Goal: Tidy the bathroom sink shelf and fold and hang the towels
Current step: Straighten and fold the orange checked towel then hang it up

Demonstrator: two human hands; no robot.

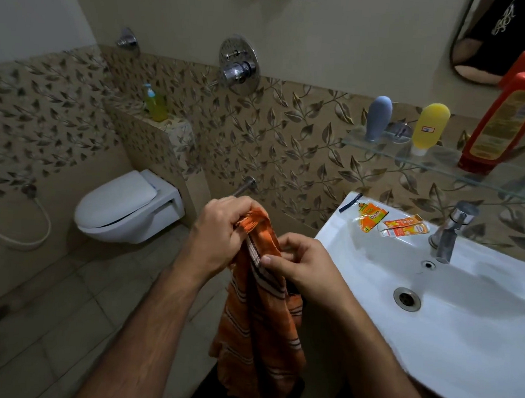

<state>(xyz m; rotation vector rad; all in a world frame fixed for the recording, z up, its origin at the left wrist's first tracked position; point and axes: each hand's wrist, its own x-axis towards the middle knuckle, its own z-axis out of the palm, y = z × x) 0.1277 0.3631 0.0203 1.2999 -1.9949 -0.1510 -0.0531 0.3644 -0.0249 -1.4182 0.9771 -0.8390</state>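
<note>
1. Fingers of both hands are curled closed on one orange striped towel (259, 316), held in the air just left of the sink's front corner, above the floor.
2. Floor (44, 323): tiled, open to the left of the arms as far as the toilet (123, 211).
3. Sink (464, 321): white basin, its rim running from the back wall toward the viewer; the towel hangs close beside its left edge, not touching as far as can be seen. A drain (407, 298) and a metal tap (451, 230) sit in and behind the bowl.
4. Orange striped towel: bunched lengthwise, fringed end uppermost, the rest hanging down between the forearms.
5. Left hand (221, 236): grips the fringed top end, fingers wrapped round it.
6. Right hand (303, 264): pinches the towel's striped edge lower down, thumb on top.
7. Glass shelf (438, 159): on the wall above the sink; carries a red bottle (505, 122), a yellow bottle (431, 128) and a grey bottle (378, 118), all standing cap down, spaced apart. Their label print is too small to read.
8. Orange sachets (390, 223): several lie flat on the sink's back ledge, left of the tap; writing not legible.
9. Green soap dispenser (154, 104): on the tiled ledge above the toilet.
</note>
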